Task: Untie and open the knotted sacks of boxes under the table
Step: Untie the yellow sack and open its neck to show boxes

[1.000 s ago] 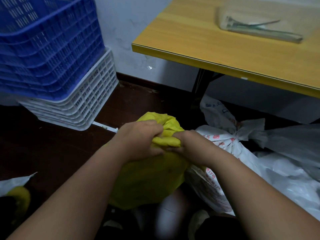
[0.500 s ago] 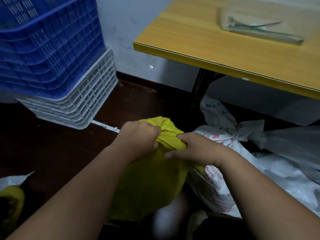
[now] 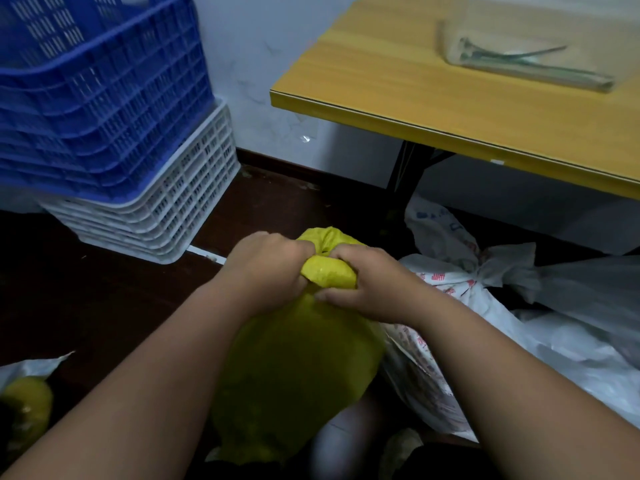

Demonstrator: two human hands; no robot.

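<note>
Status: knot on yellow sack (image 3: 298,362) not yet undone. Left hand (image 3: 266,271) curled tight around the gathered neck on one side of the knot (image 3: 327,271); right hand (image 3: 367,282) curled around the opposite side, thumb pressed under the roll of twisted material. Both fists touching the knot, nearly touching each other. Sack upright on the dark floor (image 3: 104,299), directly below both hands, near the counter (image 3: 450,109) edge rather than fully beneath it.

To the right of the right hand: white printed sack (image 3: 450,282), tied shut with its own knot, lying partly under the counter and pressed against the yellow sack. Beyond the left hand: stacked blue crate (image 3: 104,98) on white crate (image 3: 194,202) against the wall. On the counter top: clear bag (image 3: 533,39) with thin items inside, contents unclear.

Likely faults from this position:
- Pulling both ends straight apart: probable tightening of the knot instead of loosening. Cause: force along the tie rather than into the loop.
- Tearing of the sack material at the neck. Cause: hard grip on a thin twisted section.
- Slipping of fingers off the smooth roll. Cause: no finger inside the loop.
- Tipping of the sack toward the white sack. Cause: upward tug with no support at the base.
</note>
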